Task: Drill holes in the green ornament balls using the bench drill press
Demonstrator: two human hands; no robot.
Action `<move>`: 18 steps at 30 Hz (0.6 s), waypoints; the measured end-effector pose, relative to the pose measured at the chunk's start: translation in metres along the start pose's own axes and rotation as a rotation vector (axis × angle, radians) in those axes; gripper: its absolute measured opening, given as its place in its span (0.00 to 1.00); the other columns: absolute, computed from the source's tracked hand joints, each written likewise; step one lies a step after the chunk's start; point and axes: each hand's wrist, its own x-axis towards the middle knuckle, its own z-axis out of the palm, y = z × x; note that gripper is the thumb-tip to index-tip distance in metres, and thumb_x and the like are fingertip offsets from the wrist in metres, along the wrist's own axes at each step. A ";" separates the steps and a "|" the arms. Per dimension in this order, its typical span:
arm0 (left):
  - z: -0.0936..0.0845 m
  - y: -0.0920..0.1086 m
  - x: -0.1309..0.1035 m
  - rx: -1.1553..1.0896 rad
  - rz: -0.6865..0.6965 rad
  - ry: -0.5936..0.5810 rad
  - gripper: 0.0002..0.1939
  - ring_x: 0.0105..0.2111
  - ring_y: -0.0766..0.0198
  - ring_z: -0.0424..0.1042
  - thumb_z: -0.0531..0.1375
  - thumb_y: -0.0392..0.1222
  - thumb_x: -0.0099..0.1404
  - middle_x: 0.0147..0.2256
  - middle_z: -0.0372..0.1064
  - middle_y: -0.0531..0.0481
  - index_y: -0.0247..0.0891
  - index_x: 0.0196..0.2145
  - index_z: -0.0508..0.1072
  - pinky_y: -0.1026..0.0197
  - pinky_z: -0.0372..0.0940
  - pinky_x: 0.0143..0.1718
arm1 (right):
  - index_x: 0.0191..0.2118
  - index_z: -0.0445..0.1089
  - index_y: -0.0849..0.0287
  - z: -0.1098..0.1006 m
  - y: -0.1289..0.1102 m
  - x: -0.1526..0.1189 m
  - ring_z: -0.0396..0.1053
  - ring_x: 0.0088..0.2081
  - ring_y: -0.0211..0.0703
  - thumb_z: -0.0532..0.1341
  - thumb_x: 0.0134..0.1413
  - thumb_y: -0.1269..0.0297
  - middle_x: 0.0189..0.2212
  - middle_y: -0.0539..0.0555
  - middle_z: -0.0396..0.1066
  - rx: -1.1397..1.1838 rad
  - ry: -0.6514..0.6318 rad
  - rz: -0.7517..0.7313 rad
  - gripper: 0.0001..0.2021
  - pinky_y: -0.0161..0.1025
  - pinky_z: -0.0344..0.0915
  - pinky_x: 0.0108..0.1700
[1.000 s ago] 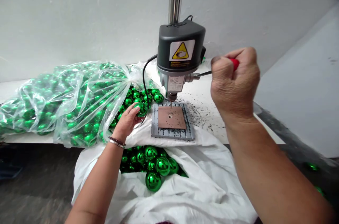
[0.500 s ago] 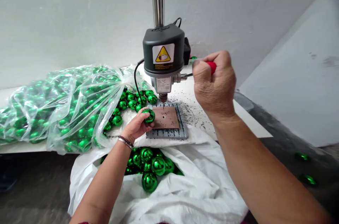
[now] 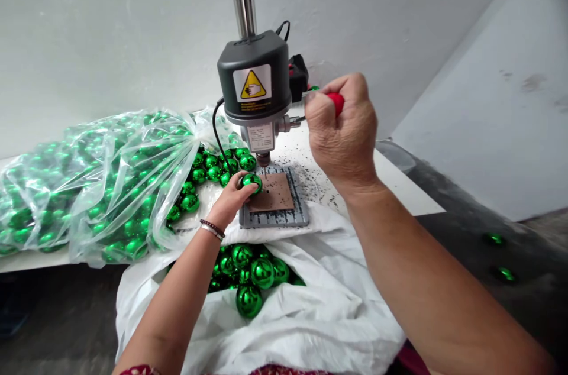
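Green ball (image 3: 252,180) moved closer to drill bit (image 3: 265,173).

pale grey wall (image 3: 133,26) behind white tabletop (image 3: 406,188), dark floor (image 3: 84,322)

Single head-worn view, looking forward and down over wearer's forearms (image 3: 177,298); drill press (image 3: 254,82) near, within reach, just left of centre; pale wall (image 3: 133,26) behind.

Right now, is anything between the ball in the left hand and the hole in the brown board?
Nothing visible: the green ball in the left hand appears just left of the hole. The drill bit hangs above the brown board.
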 end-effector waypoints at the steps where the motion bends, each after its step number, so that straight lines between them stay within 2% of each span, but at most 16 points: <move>1: 0.003 -0.001 0.003 0.074 0.037 0.018 0.29 0.39 0.64 0.70 0.66 0.44 0.53 0.42 0.72 0.48 0.38 0.52 0.67 0.64 0.65 0.38 | 0.32 0.57 0.57 -0.001 -0.001 0.000 0.59 0.28 0.30 0.54 0.60 0.58 0.26 0.48 0.60 0.000 -0.011 0.010 0.10 0.32 0.62 0.31; 5: 0.008 -0.011 0.018 0.290 0.122 0.038 0.31 0.39 0.62 0.70 0.67 0.46 0.51 0.40 0.72 0.48 0.36 0.52 0.68 0.60 0.65 0.43 | 0.33 0.56 0.57 -0.003 -0.001 0.001 0.63 0.31 0.31 0.53 0.61 0.56 0.28 0.48 0.60 0.015 -0.061 0.026 0.10 0.32 0.63 0.33; 9: 0.009 -0.017 0.025 0.347 0.139 0.054 0.32 0.39 0.61 0.71 0.68 0.48 0.51 0.40 0.73 0.47 0.37 0.53 0.69 0.59 0.66 0.44 | 0.33 0.55 0.57 -0.004 -0.001 0.001 0.64 0.33 0.30 0.52 0.62 0.54 0.29 0.48 0.59 0.027 -0.077 0.011 0.12 0.31 0.64 0.34; 13: 0.013 -0.013 0.023 0.430 0.159 0.043 0.29 0.41 0.59 0.71 0.68 0.46 0.51 0.41 0.74 0.46 0.37 0.51 0.72 0.57 0.65 0.47 | 0.34 0.56 0.57 -0.005 -0.003 0.001 0.65 0.33 0.30 0.52 0.62 0.52 0.29 0.48 0.60 0.025 -0.086 0.012 0.13 0.31 0.65 0.35; 18: 0.019 -0.005 0.018 0.702 0.202 0.027 0.30 0.44 0.54 0.72 0.67 0.48 0.53 0.44 0.75 0.45 0.38 0.53 0.72 0.54 0.63 0.50 | 0.33 0.55 0.57 -0.005 -0.002 0.002 0.66 0.33 0.30 0.52 0.62 0.53 0.29 0.48 0.60 0.014 -0.100 0.017 0.13 0.31 0.66 0.37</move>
